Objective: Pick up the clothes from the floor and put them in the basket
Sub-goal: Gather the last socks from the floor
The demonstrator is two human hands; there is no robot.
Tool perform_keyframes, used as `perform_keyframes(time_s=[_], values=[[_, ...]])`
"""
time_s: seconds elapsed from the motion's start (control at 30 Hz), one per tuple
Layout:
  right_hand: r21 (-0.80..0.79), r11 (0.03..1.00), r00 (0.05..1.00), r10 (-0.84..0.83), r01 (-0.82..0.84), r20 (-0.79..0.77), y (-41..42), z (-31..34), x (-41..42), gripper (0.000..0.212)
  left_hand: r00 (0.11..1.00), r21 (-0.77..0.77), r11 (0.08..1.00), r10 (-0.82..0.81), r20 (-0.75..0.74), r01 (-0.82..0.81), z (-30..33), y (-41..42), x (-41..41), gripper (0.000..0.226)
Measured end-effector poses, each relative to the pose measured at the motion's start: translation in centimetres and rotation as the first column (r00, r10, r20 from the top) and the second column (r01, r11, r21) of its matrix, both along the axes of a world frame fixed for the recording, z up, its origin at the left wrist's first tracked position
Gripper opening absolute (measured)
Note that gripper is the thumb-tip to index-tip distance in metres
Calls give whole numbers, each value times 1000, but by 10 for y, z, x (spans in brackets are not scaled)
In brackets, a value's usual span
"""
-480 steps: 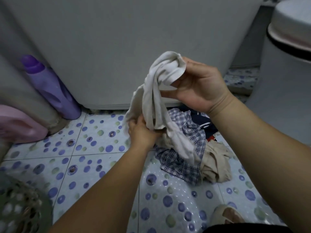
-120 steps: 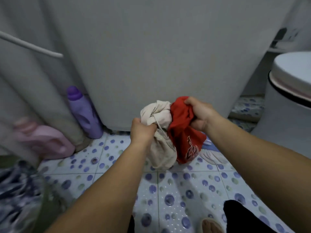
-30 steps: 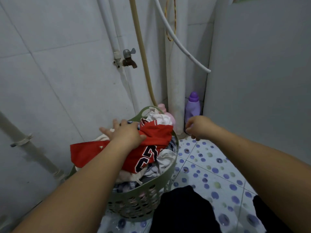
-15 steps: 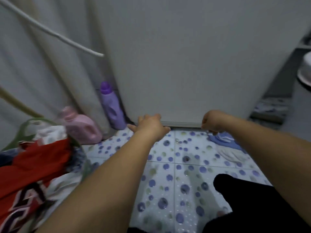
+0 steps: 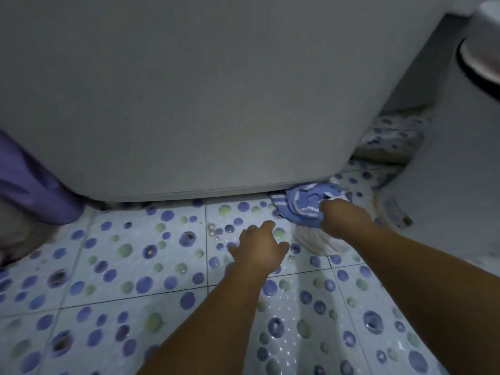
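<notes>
A blue cloth with white stripes [image 5: 300,205] lies bunched on the spotted tile floor, against the bottom edge of the white appliance. Just in front of it lies a white cloth [image 5: 316,242]. My right hand [image 5: 342,217] is down on the blue cloth, fingers curled into its folds and mostly hidden. My left hand [image 5: 259,247] hovers low over the tiles to the left of the white cloth, with its fingers spread and nothing in it. The basket is out of view.
A large white appliance [image 5: 230,104] fills the back. A purple bottle [image 5: 32,190] stands at its left corner. A tall white container [image 5: 449,171] stands close on the right. The tiled floor [image 5: 135,280] stretches in front and to the left.
My view has dropped from the basket side down to the floor. Both hands went down and forward; the right one reached the blue striped cloth and closed on it.
</notes>
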State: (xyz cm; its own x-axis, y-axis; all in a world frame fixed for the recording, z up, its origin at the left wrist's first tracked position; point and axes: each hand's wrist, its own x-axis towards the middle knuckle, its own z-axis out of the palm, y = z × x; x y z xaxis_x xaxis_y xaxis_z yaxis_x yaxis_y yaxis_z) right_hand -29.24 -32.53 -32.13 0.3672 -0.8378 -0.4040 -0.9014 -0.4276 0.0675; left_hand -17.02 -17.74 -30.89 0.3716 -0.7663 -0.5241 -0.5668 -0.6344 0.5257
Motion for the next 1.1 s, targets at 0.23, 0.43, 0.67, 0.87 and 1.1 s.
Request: perform_keyframes(time_s=[0.23, 0.43, 0.67, 0.87, 1.1], values=[[-130, 982, 987, -125, 137, 99, -11, -74, 25, 42, 968, -156, 975, 119, -220, -156, -62, -25, 18, 56], [-146, 981, 990, -112, 125, 90, -19, -96, 17, 29, 908, -187, 937, 214, -361, -295, -78, -43, 24, 54], [565, 823, 427, -535, 67, 729, 23, -50, 40, 29, 957, -254, 953, 89, -275, -162, -77, -53, 25, 110], [902, 371, -95, -929, -222, 359, 37, -24, 39, 28, 906, -374, 894, 75, -417, -246, -86, -37, 24, 106], [851, 521, 4, -853, 59, 522, 6, -32, 35, 31, 664, -258, 752, 302, -684, -607, -72, -27, 32, 26]])
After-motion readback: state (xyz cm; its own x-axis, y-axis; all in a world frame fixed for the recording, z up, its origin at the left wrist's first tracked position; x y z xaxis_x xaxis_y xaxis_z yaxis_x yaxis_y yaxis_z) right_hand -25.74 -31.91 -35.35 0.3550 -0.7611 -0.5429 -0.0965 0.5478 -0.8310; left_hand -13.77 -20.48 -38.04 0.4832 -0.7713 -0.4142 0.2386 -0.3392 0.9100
